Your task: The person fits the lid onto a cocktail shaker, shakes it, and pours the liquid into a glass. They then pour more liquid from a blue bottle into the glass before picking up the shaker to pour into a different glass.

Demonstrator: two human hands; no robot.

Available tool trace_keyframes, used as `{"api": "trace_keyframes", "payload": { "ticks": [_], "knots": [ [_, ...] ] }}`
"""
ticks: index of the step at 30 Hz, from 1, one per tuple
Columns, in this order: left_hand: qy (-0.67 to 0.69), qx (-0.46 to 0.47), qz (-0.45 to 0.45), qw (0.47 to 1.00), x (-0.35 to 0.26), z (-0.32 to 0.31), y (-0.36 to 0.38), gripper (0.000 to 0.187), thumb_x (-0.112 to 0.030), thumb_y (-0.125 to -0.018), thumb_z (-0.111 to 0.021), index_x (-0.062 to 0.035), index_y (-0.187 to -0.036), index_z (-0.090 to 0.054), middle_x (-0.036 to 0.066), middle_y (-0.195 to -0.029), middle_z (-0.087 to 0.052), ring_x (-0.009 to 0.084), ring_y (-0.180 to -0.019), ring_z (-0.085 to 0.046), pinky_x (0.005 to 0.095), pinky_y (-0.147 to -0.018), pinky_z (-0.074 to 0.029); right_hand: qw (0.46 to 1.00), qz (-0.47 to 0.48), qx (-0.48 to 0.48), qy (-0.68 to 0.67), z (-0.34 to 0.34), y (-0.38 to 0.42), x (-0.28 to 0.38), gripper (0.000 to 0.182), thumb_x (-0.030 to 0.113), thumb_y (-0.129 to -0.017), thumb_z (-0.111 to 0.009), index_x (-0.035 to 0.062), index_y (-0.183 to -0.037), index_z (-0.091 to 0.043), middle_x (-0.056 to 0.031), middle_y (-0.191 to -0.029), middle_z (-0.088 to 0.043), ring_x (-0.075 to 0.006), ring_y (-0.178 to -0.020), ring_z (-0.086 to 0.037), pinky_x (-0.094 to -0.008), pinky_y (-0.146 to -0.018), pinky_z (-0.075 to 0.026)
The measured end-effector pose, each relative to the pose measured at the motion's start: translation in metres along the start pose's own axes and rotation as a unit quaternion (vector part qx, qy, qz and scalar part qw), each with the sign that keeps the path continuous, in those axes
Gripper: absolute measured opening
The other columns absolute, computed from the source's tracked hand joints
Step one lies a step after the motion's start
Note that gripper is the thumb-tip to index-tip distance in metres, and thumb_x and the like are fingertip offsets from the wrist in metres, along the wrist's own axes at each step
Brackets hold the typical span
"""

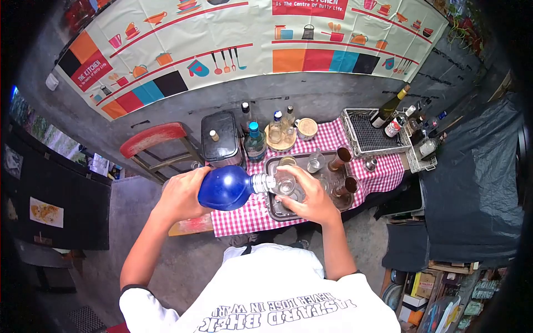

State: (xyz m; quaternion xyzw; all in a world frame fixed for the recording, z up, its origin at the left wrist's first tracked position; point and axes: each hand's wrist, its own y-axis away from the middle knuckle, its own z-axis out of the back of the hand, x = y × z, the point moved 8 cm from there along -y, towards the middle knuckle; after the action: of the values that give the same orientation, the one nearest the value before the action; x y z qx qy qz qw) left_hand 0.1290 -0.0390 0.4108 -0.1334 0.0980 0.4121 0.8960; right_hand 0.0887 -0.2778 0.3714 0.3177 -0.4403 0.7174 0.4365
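Observation:
My left hand [182, 195] is wrapped round a round-bodied blue bottle [225, 188], tipped on its side with its neck pointing right. The neck meets the rim of a small clear glass [285, 183], which my right hand [312, 198] grips between thumb and fingers. Both are held over a dark tray [273, 210] on the table. On that tray stand another clear glass [316, 162] and two brown tumblers [340, 159], toward the right side. Whether liquid is flowing into the glass I cannot tell.
A red checked cloth [239, 222] covers the table. Behind the tray stand a teal-capped bottle [255, 141], small bottles on a wooden round [280, 145], a mug [306, 129] and a black-lidded container [220, 136]. A wire basket [363, 147] with bottles is right; a red chair [152, 139] left.

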Motion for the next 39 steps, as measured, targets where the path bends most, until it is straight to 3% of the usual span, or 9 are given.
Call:
{"api": "trace_keyframes", "payload": {
  "ticks": [17, 31, 33, 35, 39],
  "knots": [
    [-0.034, 0.037, -0.046, 0.998, 0.025, 0.015, -0.005, 0.067, -0.025, -0.062, -0.084, -0.0027, -0.118, -0.055, 0.016, -0.1, -0.066, 0.036, -0.093, -0.066, 0.0434, -0.08, -0.053, 0.999, -0.041, -0.014, -0.001, -0.036, -0.003, -0.014, 0.059, 0.012, -0.077, -0.079, 0.0023, -0.13, -0.054, -0.0177, -0.124, -0.062, -0.0309, -0.115, -0.061, -0.039, -0.098, -0.046],
    [-0.072, 0.008, -0.089, 0.993, 0.019, 0.024, -0.015, 0.062, -0.023, -0.061, -0.082, -0.0029, -0.113, -0.055, 0.015, -0.09, -0.063, 0.0365, -0.085, -0.065, 0.0433, -0.075, -0.052, 0.999, -0.047, -0.002, -0.027, -0.036, -0.003, -0.018, 0.06, 0.014, -0.077, -0.08, 0.0021, -0.13, -0.055, -0.0172, -0.126, -0.061, -0.0313, -0.118, -0.059, -0.0402, -0.1, -0.045],
    [-0.073, 0.01, -0.089, 0.993, 0.016, 0.026, -0.017, 0.062, -0.023, -0.061, -0.082, -0.0024, -0.113, -0.055, 0.015, -0.091, -0.063, 0.0362, -0.086, -0.065, 0.0431, -0.076, -0.051, 1.0, -0.018, -0.002, -0.013, -0.035, -0.002, -0.016, 0.058, 0.01, -0.079, -0.075, 0.0066, -0.132, -0.051, -0.0154, -0.119, -0.061, -0.0341, -0.114, -0.06, -0.0403, -0.096, -0.047],
    [-0.088, 0.011, -0.095, 0.992, 0.013, 0.027, -0.018, 0.063, -0.024, -0.061, -0.082, -0.0018, -0.114, -0.055, 0.016, -0.093, -0.063, 0.0359, -0.088, -0.065, 0.043, -0.077, -0.051, 0.998, -0.045, 0.005, -0.032, -0.034, -0.001, -0.019, 0.06, 0.013, -0.077, -0.08, 0.002, -0.13, -0.054, -0.0167, -0.127, -0.061, -0.0301, -0.118, -0.059, -0.039, -0.099, -0.045],
    [-0.095, 0.029, -0.076, 0.992, 0.01, 0.026, -0.02, 0.063, -0.023, -0.061, -0.082, -0.0017, -0.114, -0.055, 0.016, -0.093, -0.063, 0.0358, -0.088, -0.065, 0.0431, -0.078, -0.051, 0.999, -0.041, 0.007, -0.03, -0.031, 0.0, -0.02, 0.06, 0.013, -0.077, -0.08, 0.0026, -0.13, -0.054, -0.0163, -0.126, -0.061, -0.0293, -0.117, -0.059, -0.0384, -0.099, -0.045]
  ]
}}
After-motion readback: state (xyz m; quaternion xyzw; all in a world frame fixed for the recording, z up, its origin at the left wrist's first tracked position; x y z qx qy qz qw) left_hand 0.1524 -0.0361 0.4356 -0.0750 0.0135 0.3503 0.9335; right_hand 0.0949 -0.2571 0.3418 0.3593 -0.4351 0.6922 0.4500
